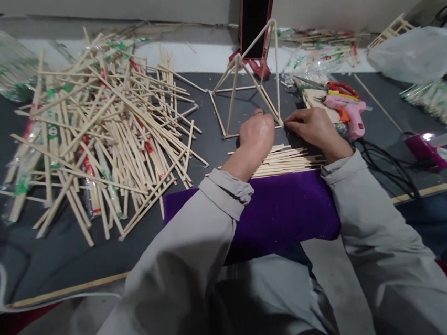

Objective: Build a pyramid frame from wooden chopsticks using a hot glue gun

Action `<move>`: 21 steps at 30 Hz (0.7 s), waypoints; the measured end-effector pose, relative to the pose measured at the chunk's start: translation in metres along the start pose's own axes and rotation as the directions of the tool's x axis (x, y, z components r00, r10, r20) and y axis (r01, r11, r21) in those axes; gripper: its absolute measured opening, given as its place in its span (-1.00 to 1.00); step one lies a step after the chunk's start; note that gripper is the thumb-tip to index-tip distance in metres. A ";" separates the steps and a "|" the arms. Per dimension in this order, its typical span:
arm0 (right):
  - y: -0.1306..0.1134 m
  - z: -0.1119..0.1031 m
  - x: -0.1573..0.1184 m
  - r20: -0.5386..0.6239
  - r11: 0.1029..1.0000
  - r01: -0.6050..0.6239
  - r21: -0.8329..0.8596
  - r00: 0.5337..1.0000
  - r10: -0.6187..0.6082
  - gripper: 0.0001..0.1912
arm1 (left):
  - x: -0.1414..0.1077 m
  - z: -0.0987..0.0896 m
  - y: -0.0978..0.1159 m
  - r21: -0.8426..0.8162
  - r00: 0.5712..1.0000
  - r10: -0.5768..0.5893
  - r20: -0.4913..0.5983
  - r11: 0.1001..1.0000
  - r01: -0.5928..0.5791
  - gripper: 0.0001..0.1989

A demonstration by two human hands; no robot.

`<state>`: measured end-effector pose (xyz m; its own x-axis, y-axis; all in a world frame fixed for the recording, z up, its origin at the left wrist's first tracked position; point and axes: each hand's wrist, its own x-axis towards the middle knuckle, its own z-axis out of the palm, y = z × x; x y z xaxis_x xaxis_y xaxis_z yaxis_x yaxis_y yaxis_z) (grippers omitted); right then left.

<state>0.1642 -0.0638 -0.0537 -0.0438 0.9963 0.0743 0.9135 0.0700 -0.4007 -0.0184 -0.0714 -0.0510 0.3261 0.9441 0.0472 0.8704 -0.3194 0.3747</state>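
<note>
A frame of wooden chopsticks (218, 113) stands on the dark tabletop, with a four-sided base and slanted sticks meeting at two raised peaks. My left hand (257, 131) is closed over the front base stick, its fingertips largely hidden behind the knuckles. At the frame's front right corner, my right hand (316, 128) is closed with thumb and forefinger pinched together. Whatever lies between those fingertips is too small to make out. Just below both hands, loose chopsticks (286, 161) lie side by side along a purple cloth (286, 206).
A large heap of chopsticks (125, 129), some wrapped, spreads on the left. A phone (256, 14) stands behind the frame. To the right are a pink glue gun (355, 114), scissors (342, 88), black cable (389, 164), a purple power strip (429, 150) and a plastic bag (418, 54).
</note>
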 end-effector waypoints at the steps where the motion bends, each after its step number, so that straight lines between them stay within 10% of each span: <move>1: -0.001 0.000 -0.001 0.004 1.000 -0.007 0.001 1.000 0.007 -0.68 | 0.000 -0.001 0.000 0.001 1.000 0.000 0.004 1.000 0.000 -0.53; 21: -0.003 0.004 0.002 0.001 0.995 0.098 -0.017 0.995 -0.098 -0.73 | 0.009 -0.004 0.002 0.071 0.999 -0.023 0.026 0.997 0.021 -0.61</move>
<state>0.1596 -0.0614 -0.0557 -0.1341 0.9846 0.1121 0.9115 0.1669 -0.3758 -0.0146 -0.0634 -0.0464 0.3154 0.9489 0.0148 0.9011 -0.3043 0.3089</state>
